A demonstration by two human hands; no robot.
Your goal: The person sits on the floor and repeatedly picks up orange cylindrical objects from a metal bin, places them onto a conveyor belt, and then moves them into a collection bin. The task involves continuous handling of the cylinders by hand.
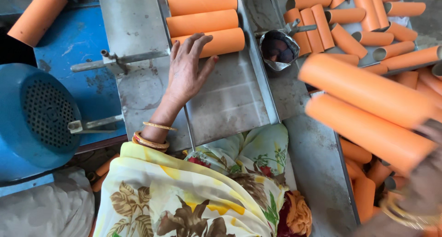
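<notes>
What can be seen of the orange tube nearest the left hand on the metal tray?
The orange tube is a plain matte cylinder, cardboard-like, lying on its side across the grey metal tray. It is the nearest of four tubes stacked side by side. The left hand rests flat on the tray, fingertips touching the tube's near edge.

Metal chute (230, 99): lower half bare and passable; upper half blocked by a row of orange tubes (202, 16), the left hand (186, 69) resting against the nearest. Centre right: small foil-lined cup (277, 49) beside the chute. Right of frame: heaped tubes (368, 29) and two blurred tubes (368, 112) in the right hand (426, 181). Left: blue motor housing (37, 117).
</notes>
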